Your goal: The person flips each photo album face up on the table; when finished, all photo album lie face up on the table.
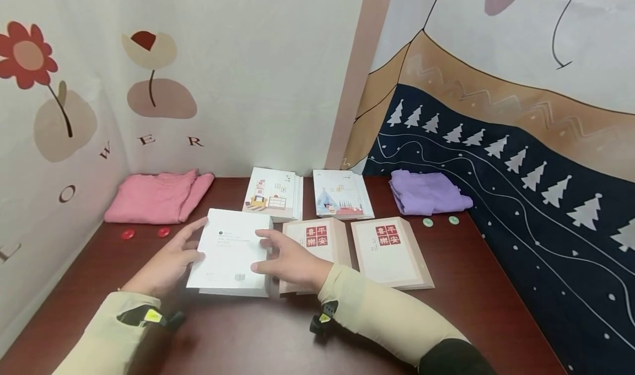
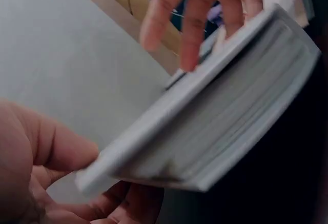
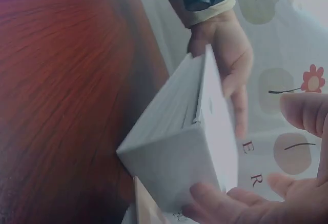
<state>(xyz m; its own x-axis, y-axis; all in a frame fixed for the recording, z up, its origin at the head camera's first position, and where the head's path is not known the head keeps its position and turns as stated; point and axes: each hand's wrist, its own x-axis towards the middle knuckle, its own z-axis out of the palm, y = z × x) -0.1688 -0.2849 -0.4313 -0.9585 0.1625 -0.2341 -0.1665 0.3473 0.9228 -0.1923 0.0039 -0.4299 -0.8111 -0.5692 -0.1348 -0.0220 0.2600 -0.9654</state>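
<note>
A thick white book (image 1: 230, 253) lies tilted at the middle of the dark red table (image 1: 307, 342), its left side raised. My left hand (image 1: 194, 241) grips its left edge; the left wrist view shows the thumb above and the fingers (image 2: 128, 203) below the white book (image 2: 215, 126). My right hand (image 1: 260, 251) rests spread fingers on its right edge. In the right wrist view the fingertips (image 3: 215, 203) touch the white book (image 3: 189, 152) at its near corner, and the thumb stands apart from it.
Two beige books with red stamps (image 1: 317, 248) (image 1: 392, 251) lie right of the white one. Two illustrated books (image 1: 273, 194) (image 1: 342, 194) lie behind. A pink cloth (image 1: 156, 196) and red buttons (image 1: 128, 234) are at left, a purple cloth (image 1: 426, 192) and green buttons (image 1: 428, 221) at right. Walls close the left, back and right.
</note>
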